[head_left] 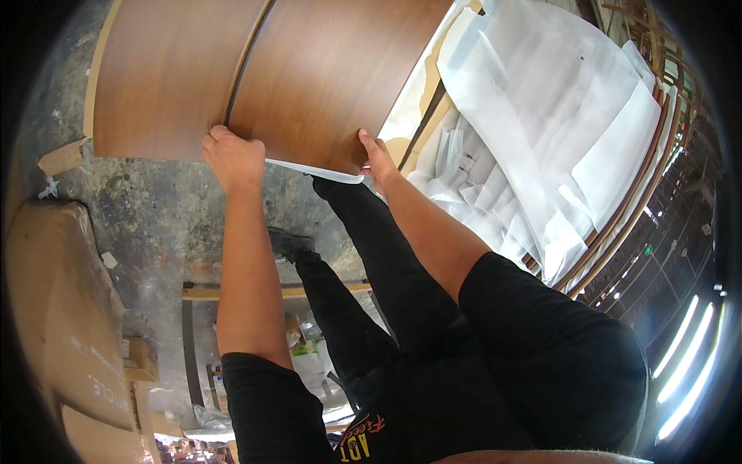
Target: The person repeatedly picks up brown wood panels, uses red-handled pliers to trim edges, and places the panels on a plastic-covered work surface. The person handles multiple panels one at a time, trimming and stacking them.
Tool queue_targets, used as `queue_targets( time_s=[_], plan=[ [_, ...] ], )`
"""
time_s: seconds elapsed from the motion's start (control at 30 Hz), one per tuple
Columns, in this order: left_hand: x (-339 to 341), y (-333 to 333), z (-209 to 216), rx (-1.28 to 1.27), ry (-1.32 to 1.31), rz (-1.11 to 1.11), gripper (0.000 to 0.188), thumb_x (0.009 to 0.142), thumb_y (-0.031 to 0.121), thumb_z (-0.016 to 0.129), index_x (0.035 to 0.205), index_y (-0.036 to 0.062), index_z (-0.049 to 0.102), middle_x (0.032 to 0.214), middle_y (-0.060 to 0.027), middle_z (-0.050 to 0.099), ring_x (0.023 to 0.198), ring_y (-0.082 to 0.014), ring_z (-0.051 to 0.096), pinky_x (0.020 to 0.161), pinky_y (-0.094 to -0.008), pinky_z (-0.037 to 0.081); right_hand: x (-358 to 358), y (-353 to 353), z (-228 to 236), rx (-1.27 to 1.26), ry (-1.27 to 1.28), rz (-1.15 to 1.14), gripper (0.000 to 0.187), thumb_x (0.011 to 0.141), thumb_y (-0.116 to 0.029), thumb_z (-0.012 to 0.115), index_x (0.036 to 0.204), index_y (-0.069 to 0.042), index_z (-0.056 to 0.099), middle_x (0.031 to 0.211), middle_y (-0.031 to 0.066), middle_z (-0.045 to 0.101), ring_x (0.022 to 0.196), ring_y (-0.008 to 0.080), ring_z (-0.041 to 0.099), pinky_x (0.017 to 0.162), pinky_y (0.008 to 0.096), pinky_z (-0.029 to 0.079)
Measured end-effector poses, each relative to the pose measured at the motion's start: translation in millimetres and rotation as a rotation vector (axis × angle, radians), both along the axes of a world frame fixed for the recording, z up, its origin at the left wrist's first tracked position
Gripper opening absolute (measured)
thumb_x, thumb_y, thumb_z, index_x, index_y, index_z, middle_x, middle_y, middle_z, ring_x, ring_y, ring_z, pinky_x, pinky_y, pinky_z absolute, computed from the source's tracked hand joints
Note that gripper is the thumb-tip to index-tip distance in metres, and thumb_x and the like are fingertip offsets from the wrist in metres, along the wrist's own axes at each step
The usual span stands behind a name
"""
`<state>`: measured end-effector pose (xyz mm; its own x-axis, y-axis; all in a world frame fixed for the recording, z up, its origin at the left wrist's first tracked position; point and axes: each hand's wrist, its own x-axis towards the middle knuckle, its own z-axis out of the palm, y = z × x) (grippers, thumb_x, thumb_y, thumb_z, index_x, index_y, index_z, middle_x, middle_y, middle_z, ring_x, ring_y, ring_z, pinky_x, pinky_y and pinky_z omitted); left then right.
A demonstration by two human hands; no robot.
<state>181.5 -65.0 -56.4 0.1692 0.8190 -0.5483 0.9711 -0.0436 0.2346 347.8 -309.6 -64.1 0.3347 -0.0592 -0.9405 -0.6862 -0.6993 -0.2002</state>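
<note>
Two brown wooden panels lie side by side, parted by a narrow dark gap. My left hand (pixel 234 158) is closed over the near edge of the right wooden panel (pixel 325 73) at that gap; its fingers touch the left wooden panel (pixel 166 73) or come very close to it. At the right panel's near right corner, my right hand (pixel 376 160) grips the edge, thumb on top and the other fingers mostly hidden beneath. Along the near edge between my hands, a strip of white sheet (pixel 325 170) shows from under the panel.
White wrapping sheets (pixel 533 100) cover a stack with brown curved edges on the right. Large cardboard boxes (pixel 66 309) stand at the left. Below me are the stained concrete floor (pixel 154 209), my dark shoes and a wooden bar (pixel 205 294). Scraps of cardboard (pixel 63 158) lie near the left panel.
</note>
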Motion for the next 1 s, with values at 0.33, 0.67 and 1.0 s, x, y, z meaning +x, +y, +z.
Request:
queue_targets(
  time_s=[0.33,0.67,1.0],
  plan=[
    [-16.9,5.9,6.6,-0.345,-0.373,0.306,0.052,0.087,0.041,0.086,0.106,-0.0018,0.065,0.107,-0.0154,0.069,0.102,-0.0293,0.068,0.093,-0.0418,0.054,28.1,-21.0,51.0,0.033,0.036,-0.006,0.111,0.091,-0.079,0.065,0.164,-0.002,0.033,0.168,0.0187,0.038,0.152,0.0381,0.037,0.117,0.0595,0.036],
    [-7.5,29.0,82.3,-0.672,-0.691,0.272,0.043,0.091,0.027,0.086,0.116,-0.0049,0.07,0.105,-0.0103,0.076,0.095,-0.0183,0.069,0.087,-0.0323,0.054,111.9,-3.3,66.5,0.354,0.088,-0.12,0.095,0.098,-0.074,0.059,0.162,-0.007,0.039,0.161,0.016,0.048,0.146,0.0335,0.049,0.119,0.0554,0.041],
    [59.6,-30.3,324.0,-0.316,-0.787,-0.051,0.03,0.089,0.016,0.079,0.107,-0.0021,0.064,0.099,-0.0182,0.072,0.091,-0.0354,0.071,0.084,-0.0432,0.056,302.5,99.8,45.2,0.286,-0.242,-0.323,0.069,0.111,-0.059,0.04,0.154,-0.006,0.05,0.15,0.0193,0.06,0.137,0.0371,0.058,0.118,0.0599,0.042]
  ],
)
